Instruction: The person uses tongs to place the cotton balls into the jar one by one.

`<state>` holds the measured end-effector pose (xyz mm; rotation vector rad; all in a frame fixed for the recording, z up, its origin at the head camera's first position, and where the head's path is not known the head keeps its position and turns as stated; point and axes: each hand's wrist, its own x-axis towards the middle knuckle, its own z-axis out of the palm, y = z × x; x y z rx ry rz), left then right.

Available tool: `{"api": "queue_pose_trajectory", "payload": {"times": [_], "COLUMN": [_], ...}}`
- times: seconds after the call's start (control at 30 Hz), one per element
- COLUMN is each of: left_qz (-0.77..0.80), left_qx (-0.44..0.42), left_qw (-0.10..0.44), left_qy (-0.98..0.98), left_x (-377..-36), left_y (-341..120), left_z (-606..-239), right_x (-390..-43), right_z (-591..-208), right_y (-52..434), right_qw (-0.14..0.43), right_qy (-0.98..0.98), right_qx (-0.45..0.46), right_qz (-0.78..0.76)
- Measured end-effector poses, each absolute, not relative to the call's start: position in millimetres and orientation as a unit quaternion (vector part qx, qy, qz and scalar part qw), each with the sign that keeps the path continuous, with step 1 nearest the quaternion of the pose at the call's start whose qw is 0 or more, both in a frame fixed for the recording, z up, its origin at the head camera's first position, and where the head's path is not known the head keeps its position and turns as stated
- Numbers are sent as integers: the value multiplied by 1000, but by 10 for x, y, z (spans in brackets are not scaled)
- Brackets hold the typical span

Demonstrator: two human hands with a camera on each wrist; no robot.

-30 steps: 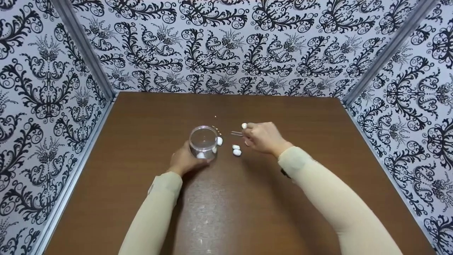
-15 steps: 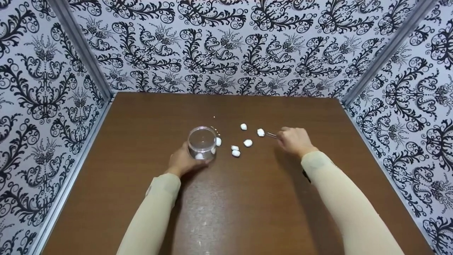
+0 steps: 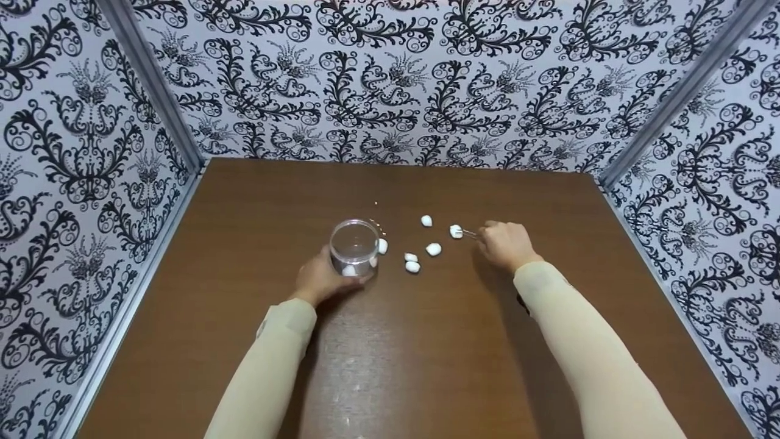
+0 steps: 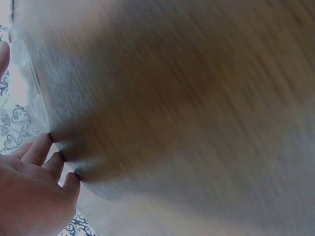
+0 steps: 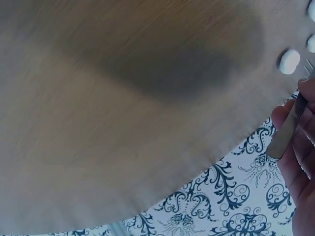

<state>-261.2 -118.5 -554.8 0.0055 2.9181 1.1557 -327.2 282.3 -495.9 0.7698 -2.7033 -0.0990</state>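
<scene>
My left hand (image 3: pixel 320 277) grips a clear round jar (image 3: pixel 354 261) from its left side. A white cotton ball (image 3: pixel 348 271) shows through the jar's wall. On the right, my right hand (image 3: pixel 506 242) pinches metal tweezers (image 3: pixel 471 234), whose flat end (image 5: pixel 278 151) sticks out behind the thumb in the right wrist view. The tweezers' tips are at a cotton ball (image 3: pixel 456 231) right of the others; whether they squeeze it I cannot tell. In the left wrist view, fingers (image 4: pixel 42 150) curl against the jar's side.
Several loose cotton balls lie between the hands, one (image 3: pixel 433 249) nearest the tweezers and another (image 3: pixel 426 221) farther back. Two (image 3: pixel 412 267) touch each other. One (image 3: pixel 382 246) lies beside the jar. Tiny white bits (image 3: pixel 379 227) dot the brown table (image 3: pixel 390 366). Patterned walls (image 3: pixel 396 91) enclose it.
My right hand has moved right with the tweezers, from near the middle to the rightmost cotton ball, where it stays. The left hand and jar have hardly moved.
</scene>
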Motion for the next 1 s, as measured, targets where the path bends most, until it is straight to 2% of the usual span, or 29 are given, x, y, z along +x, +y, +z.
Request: {"api": "queue_pose_trajectory", "payload": {"times": [0.53,1.0], "left_qz": [379,385], "left_qx": [0,-8], "left_qw": [4,9], "left_qy": [925,923], "left_x": [-2603,-2591], "left_y": [-1181,-1184], "left_z": [-5522,-5527], "right_x": [-3349,-3332], "right_z": [-5079,-5098], "right_y": [2782,2743], "right_qw": [142,170], "right_qy": [-955,-946], "right_qx": [253,269], "right_qz": [-53,-60]}}
